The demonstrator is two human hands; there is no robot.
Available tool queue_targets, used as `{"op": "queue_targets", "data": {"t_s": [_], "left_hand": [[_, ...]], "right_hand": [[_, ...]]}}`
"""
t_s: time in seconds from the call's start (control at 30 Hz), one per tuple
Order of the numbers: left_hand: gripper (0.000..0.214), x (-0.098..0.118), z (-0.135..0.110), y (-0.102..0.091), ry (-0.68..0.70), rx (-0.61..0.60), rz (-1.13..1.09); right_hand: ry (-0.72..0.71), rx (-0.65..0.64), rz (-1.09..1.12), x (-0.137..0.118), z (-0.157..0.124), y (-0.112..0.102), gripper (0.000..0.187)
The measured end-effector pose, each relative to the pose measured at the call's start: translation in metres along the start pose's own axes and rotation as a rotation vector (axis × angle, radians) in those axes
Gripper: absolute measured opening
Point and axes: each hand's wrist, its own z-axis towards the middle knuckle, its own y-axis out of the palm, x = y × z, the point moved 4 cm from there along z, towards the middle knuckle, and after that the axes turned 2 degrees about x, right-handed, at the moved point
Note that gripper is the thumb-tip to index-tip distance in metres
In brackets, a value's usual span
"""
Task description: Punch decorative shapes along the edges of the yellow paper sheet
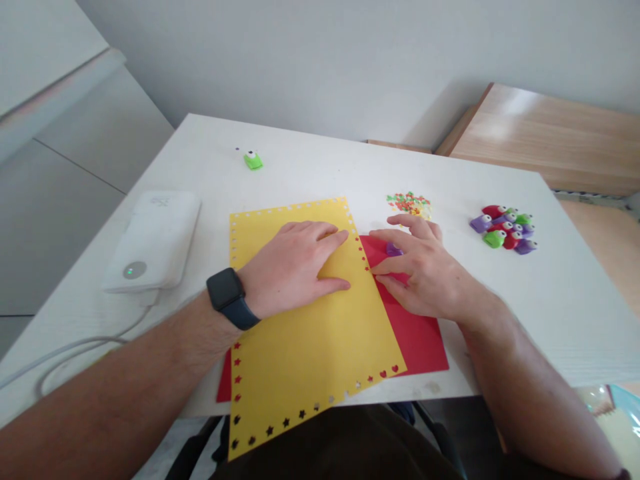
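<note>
A yellow sheet of paper [320,347] with small star, heart and other shapes punched along its edges lies over a red sheet [420,340]. My left hand [300,260] rests flat on the yellow sheet, fingers apart, holding nothing. At the sheet's right edge, beside a star-shaped hole, my right hand [425,267] has its thumb and a finger pinched together; whatever is between them is too small to make out. A purple craft punch [394,249] sits on the red sheet, partly hidden behind the right hand's fingers.
Tiny coloured paper cut-outs [409,203] are heaped beyond my right hand. Several red, green and purple punches [505,227] cluster at the right. One green punch [253,160] stands at the back left. A white power bank [155,240] with a cable [80,343] lies left.
</note>
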Motion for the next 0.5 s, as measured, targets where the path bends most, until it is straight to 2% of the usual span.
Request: {"op": "queue_targets", "data": {"t_s": [0.2,0.4,0.5], "left_hand": [[0.075,0.0006,0.0005,-0.0009,0.006,-0.001,0.013],[0.074,0.0013,0.0004,-0.0012,0.016,0.008,0.005],[0.075,0.0015,0.0003,-0.0015,0.022,0.004,0.015]], "right_hand": [[0.001,0.020,-0.042,0.0011,-0.0002,-0.0025,0.018],[-0.028,-0.032,0.023,-0.0035,0.0012,-0.0038,0.020],[-0.015,-0.003,0.002,-0.0019,0.0007,-0.0040,0.018]]}}
